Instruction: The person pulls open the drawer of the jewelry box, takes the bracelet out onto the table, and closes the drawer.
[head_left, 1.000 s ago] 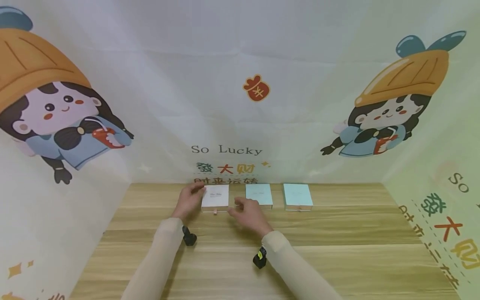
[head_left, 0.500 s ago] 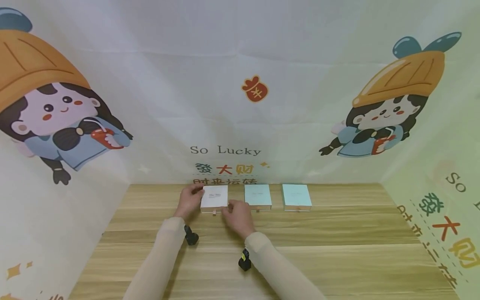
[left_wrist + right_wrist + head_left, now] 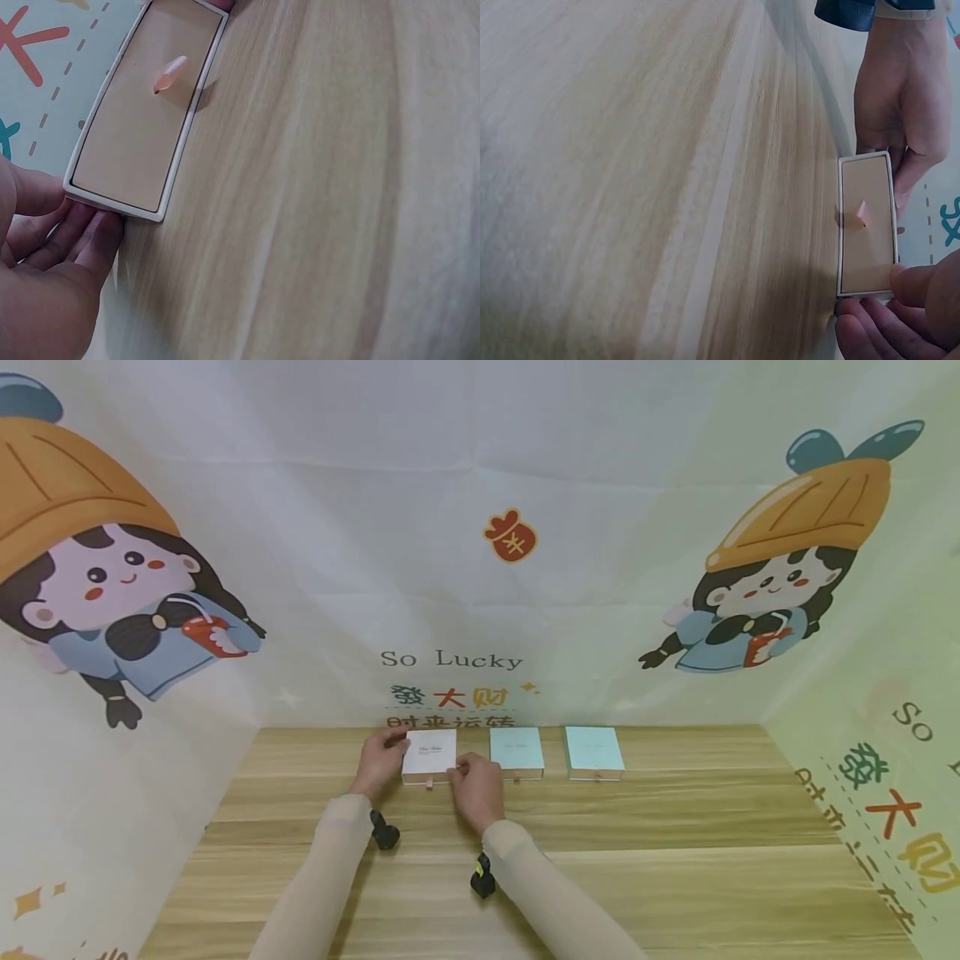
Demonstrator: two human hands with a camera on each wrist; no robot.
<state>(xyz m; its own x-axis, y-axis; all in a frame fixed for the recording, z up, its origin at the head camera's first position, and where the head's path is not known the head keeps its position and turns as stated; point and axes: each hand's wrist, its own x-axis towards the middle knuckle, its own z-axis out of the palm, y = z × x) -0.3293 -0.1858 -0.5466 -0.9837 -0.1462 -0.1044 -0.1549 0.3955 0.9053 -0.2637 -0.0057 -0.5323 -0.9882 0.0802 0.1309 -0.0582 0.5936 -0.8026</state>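
A flat white box point(image 3: 429, 750) with lettering on top lies on the table near the back wall. Its front is a tan drawer face point(image 3: 135, 142) with a small pink ribbon tab point(image 3: 862, 215). My left hand point(image 3: 378, 767) grips the box's left side, with bent fingers against the end in the left wrist view. At the right front corner my right hand point(image 3: 477, 787) holds the box, its thumb at the top edge and curled fingers along the side. The drawer face sits flush in the sleeve. The box's back is hidden in the wrist views.
Two pale turquoise boxes point(image 3: 516, 750) point(image 3: 594, 750) stand in line to the right, the nearer one close behind my right hand. A printed cloth wall point(image 3: 480, 610) rises right behind the boxes. The wood-grain table point(image 3: 675, 860) stretches forward and to both sides.
My right hand has moved left from beside the nearer turquoise box to the white box's right front corner and taken hold there. The left hand has stayed at the left side.
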